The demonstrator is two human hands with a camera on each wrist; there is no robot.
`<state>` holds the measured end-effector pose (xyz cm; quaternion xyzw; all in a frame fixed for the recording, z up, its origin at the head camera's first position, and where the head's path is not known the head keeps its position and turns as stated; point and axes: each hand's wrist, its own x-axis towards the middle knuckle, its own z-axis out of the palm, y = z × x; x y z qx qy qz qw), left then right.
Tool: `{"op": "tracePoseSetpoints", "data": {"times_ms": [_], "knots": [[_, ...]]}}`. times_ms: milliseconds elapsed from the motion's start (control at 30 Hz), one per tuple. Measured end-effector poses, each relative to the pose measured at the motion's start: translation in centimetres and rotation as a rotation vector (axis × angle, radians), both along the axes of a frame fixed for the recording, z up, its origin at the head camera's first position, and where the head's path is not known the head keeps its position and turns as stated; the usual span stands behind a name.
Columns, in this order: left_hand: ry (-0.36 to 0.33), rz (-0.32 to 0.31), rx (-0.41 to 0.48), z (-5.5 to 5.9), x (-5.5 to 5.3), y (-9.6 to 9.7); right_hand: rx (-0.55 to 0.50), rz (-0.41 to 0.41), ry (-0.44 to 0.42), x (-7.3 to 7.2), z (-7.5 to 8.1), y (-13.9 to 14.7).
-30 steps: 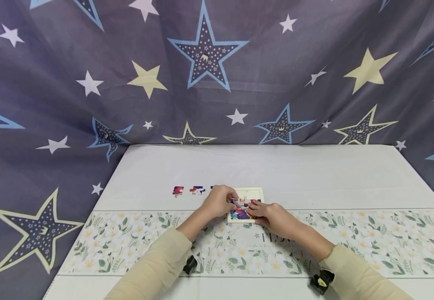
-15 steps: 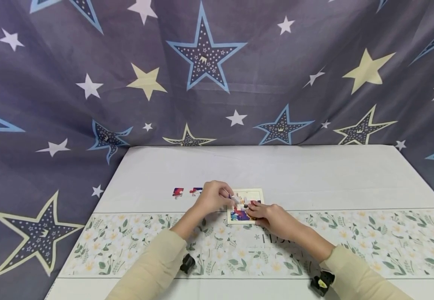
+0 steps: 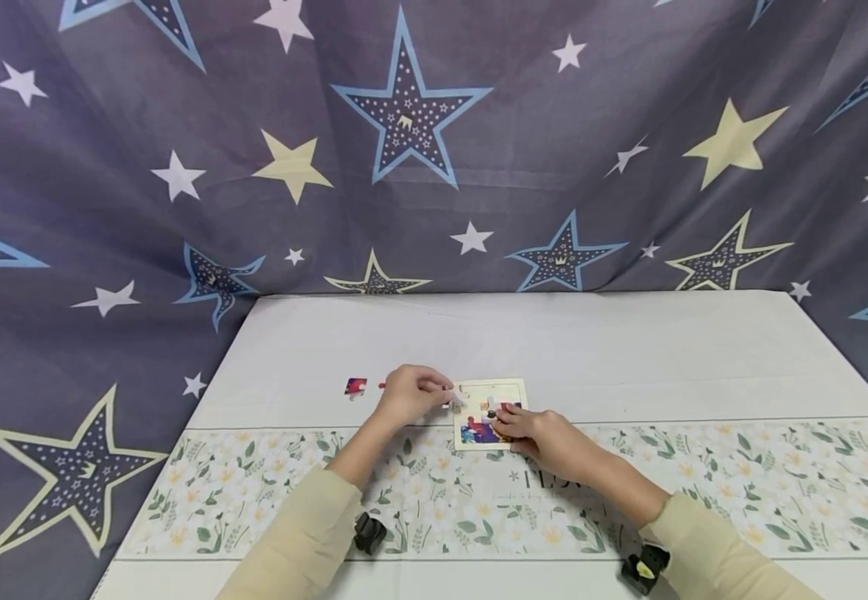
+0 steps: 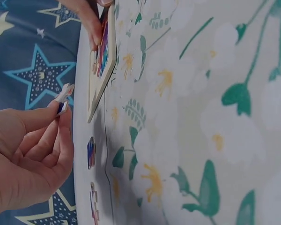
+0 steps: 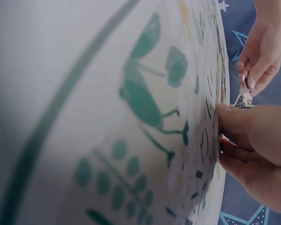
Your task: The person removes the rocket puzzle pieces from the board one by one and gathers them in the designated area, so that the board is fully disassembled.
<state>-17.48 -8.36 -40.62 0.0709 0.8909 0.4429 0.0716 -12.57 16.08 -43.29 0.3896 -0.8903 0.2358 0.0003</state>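
In the head view my left hand (image 3: 413, 392) pinches a jigsaw piece (image 3: 458, 396) by the upper left edge of the puzzle board (image 3: 488, 384). The piece (image 4: 64, 96), white with a dark blue corner, is held up off the table between thumb and fingertips in the left wrist view. My right hand (image 3: 535, 429) holds the board at its right side, some fingers on the picture and another digit at the front edge. Colourful pieces fill the board's lower part; its upper part shows bare pale wood. The right fingers (image 5: 236, 157) hide part of the picture.
A loose red and purple piece (image 3: 355, 386) lies left of the board. Another piece (image 3: 382, 385) is mostly hidden behind my left hand. The table cover (image 3: 629, 350) is white with a floral band. A dark star-patterned cloth (image 3: 509, 150) hangs behind.
My left hand has drawn back to the left from the board with the piece, which now stands tilted near the board's edge. My right hand has stayed on the board.
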Motion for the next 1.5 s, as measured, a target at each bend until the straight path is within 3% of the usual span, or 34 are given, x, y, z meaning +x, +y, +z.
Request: {"op": "tracePoseSetpoints", "data": {"times_ms": [333, 533, 767, 900, 1267, 1500], "knots": [[-0.117, 0.148, 0.06, -0.3, 0.3, -1.1, 0.002, -0.002, -0.017, 0.0, -0.1, 0.0], [-0.121, 0.203, 0.053, -0.5, 0.2, -1.6, 0.003, -0.002, -0.005, 0.0, -0.1, 0.0], [-0.206, 0.227, 0.251, -0.8, 0.5, -2.4, 0.008, -0.012, -0.013, 0.1, -0.2, 0.1], [-0.234, 0.231, 0.301, -0.8, 0.7, -3.1, 0.003, -0.014, 0.003, 0.0, -0.2, 0.0], [-0.267, 0.265, 0.376, -0.8, 1.1, -5.0, -0.002, -0.018, 0.014, 0.1, 0.1, 0.0], [-0.269, 0.286, 0.352, -0.6, 1.3, -6.1, 0.004, -0.02, 0.007, 0.2, 0.1, 0.0]]}}
